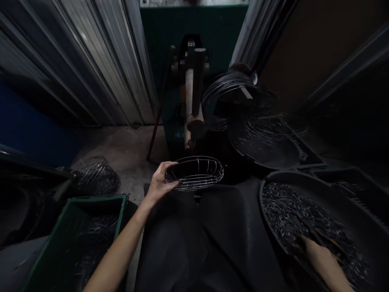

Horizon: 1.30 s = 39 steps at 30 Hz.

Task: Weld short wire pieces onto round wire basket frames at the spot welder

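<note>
My left hand (162, 180) is closed on the left side of a round wire basket (209, 184), thumb below and fingers above its rim. The basket is shiny metal with thin rings and short cross wires, held tilted above my dark-covered lap. To the right, my right hand (319, 253) reaches down into a wide dark basin (346, 202) filled with small metal pieces (288, 215). Shadow hides its fingers, so I cannot see whether they grip any pieces. A yellow-edged strip or handle (330, 241) lies among the pieces beside that hand.
Straight ahead stands a green machine (194, 24) with thick cylindrical arms (194, 93) pointing toward me. Coiled wire (231, 83) and another round tray (270, 150) are at the right. A green crate (65, 223) with metal wires and a wire heap (99, 176) are at the left.
</note>
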Tool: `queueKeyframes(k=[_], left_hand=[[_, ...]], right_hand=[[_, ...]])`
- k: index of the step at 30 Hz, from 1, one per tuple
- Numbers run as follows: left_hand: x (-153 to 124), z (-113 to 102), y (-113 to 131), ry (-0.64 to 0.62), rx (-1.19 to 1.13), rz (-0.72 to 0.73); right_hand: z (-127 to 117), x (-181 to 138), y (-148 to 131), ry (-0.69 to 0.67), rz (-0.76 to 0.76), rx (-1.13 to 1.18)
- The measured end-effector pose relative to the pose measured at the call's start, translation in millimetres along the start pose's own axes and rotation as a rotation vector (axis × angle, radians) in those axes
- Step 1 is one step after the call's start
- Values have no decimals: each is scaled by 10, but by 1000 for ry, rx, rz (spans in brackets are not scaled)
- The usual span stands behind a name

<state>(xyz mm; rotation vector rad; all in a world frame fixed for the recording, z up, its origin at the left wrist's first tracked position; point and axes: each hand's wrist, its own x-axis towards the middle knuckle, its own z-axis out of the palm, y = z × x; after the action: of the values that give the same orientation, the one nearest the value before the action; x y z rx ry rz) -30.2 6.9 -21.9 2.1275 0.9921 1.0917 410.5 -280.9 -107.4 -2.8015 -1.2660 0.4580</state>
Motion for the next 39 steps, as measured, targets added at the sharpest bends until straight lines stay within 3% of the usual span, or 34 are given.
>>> queueKeyframes(k=[3,5,10,12,17,20,22,25,28,33,39], left_hand=[[9,-27,38,16,36,7],[17,-27,58,13,46,13],[68,31,103,-5,59,53],[88,65,123,-9,74,55],[139,137,197,-104,109,72],[179,170,261,-170,187,76],[203,175,306,-203,226,75],[222,142,348,-219,223,75],[219,88,342,-193,179,56],[218,54,274,-125,82,34],[271,59,231,-94,70,21]], right_hand=[[-166,-86,-33,108,-30,-38],[-333,-111,-212,208,-34,-14],[-607,-142,-1069,456,-162,328],[-611,-176,-1436,429,-271,462],[-701,-218,-2252,182,-561,773],[-847,-106,-2697,69,-868,750],[-897,12,-2917,143,-1040,607],[-876,155,-3079,365,-1198,256],[-829,209,-3112,483,-1327,33],[-868,237,-3168,666,-1501,-9],[-930,294,-3243,727,-1541,-78]])
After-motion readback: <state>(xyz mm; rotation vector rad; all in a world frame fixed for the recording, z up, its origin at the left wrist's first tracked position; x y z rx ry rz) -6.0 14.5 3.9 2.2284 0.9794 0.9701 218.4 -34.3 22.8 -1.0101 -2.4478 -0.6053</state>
